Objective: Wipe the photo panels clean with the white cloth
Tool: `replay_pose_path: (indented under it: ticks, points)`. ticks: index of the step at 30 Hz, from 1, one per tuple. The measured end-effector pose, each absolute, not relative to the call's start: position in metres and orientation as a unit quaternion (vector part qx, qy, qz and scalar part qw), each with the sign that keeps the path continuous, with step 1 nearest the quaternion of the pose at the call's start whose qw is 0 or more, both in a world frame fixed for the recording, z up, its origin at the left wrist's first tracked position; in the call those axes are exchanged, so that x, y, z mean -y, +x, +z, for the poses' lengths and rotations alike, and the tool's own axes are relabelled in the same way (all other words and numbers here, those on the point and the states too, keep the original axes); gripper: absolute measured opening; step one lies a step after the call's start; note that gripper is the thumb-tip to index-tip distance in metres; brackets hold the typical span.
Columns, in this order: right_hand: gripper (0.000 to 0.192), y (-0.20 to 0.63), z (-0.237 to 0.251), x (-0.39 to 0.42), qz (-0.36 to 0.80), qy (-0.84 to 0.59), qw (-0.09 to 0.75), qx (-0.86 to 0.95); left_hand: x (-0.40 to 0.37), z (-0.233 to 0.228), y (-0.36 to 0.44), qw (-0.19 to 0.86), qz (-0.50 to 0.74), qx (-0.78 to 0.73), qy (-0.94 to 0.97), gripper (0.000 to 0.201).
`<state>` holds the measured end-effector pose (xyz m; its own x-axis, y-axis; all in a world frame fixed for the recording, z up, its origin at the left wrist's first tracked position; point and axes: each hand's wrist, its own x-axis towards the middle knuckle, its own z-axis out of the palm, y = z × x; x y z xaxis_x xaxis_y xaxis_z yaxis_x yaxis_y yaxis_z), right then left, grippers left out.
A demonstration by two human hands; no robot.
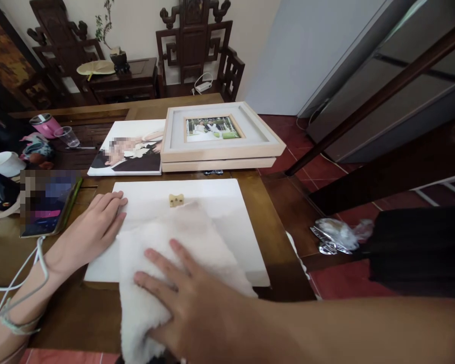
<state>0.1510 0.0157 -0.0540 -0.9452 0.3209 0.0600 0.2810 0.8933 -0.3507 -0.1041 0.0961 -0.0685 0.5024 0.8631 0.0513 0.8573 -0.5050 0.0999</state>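
A white rectangular panel point(227, 212) lies flat on the wooden table, with a small gold-coloured hanger plate point(176, 200) near its far edge. Over its middle and near edge is spread a fluffy white cloth point(144, 258). My right hand point(189, 298) presses on the cloth from above, fingers spread; its thumb is partly hidden by the cloth's folds. At the panel's left edge rests my left hand point(102, 222), its fingers slightly bent and their tips on the panel's surface. The panel's near edge is partly covered by the cloth and my right hand.
Beyond the panel are two stacked light-wood frames point(220, 154) and a photo print point(136, 151). Left are a phone point(49, 207), white cables point(41, 247), a white cup point(5, 164), a pink mug point(45, 125) and a clear cup point(67, 136). The table's right edge point(284, 227) is close.
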Motion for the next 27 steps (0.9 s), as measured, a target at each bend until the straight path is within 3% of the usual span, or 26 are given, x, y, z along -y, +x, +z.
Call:
replay_pose_path:
  ticks: [6,11,21,27]
  points:
    - [0.040,0.174,-0.045,-0.064,0.188,-0.224,-0.022,0.956,-0.096,-0.070,-0.106,0.019,0.041,-0.488,0.872,0.041]
    - [0.047,0.189,-0.051,-0.080,0.152,-0.296,-0.006,0.943,-0.094,-0.069,-0.108,0.011,0.037,-0.477,0.878,0.041]
    - [0.015,0.178,-0.059,0.004,0.158,-0.205,0.105,0.960,-0.093,-0.070,-0.106,0.007,0.038,-0.482,0.875,0.044]
    - [0.032,0.177,-0.042,-0.040,0.169,-0.255,-0.037,0.951,-0.093,-0.069,-0.106,0.009,0.043,-0.478,0.877,0.043]
